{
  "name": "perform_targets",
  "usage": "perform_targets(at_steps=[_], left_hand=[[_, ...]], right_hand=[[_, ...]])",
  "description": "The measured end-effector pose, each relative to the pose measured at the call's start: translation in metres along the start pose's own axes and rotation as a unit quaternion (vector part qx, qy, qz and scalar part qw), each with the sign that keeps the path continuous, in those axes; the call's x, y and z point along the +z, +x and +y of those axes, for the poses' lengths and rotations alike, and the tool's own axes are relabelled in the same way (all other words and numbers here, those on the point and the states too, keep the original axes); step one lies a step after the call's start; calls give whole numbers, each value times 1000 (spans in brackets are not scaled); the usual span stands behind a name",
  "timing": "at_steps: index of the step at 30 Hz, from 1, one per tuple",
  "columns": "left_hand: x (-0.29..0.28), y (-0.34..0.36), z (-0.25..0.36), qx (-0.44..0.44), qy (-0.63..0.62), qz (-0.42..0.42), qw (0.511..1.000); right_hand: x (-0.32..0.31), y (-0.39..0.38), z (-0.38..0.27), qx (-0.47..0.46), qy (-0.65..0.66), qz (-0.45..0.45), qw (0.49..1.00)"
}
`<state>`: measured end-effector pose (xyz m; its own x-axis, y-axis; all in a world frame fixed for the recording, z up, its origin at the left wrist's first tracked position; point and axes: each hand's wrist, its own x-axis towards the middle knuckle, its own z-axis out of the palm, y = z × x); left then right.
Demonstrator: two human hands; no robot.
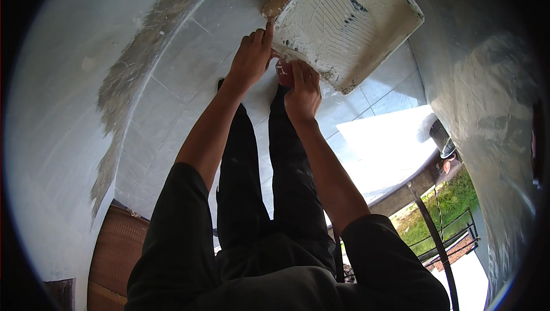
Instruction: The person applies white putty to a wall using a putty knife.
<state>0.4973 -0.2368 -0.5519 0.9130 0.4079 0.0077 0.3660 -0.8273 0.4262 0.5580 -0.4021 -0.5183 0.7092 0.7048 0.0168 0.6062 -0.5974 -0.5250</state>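
Note:
My left hand point(249, 59) is curled beside the near left corner of a white-coated paint tray point(366, 30), its index finger stretched along the edge and its grip partly hidden. My right hand point(302, 90) has its fingers wrapped on a red, paint-spattered object point(283, 70) just below the tray's near edge; its full shape is hidden. Ridges show through the wet-looking white coating in the tray. My legs and dark shoes are beneath my hands.
Grey floor tiles point(200, 47) lie underfoot. A curved wall point(63, 93) with a rough grey band runs left, above brown cardboard point(117, 254). Crinkled plastic sheeting point(481, 128) hangs right. A dark container point(441, 139) and railing point(427, 219) border an outdoor drop with grass.

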Motion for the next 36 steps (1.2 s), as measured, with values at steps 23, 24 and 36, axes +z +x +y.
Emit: perform_targets(at_steps=[23, 24, 36], left_hand=[[5, 0, 0, -28, 7, -22, 999], [5, 1, 0, -24, 7, -15, 1000], [4, 2, 0, -18, 2, -24, 1000]], right_hand=[[0, 0, 24, -6, 100, 16, 995], [-1, 0, 24, 2, 100, 10, 995], [-24, -14, 29, -7, 140, -20, 990]])
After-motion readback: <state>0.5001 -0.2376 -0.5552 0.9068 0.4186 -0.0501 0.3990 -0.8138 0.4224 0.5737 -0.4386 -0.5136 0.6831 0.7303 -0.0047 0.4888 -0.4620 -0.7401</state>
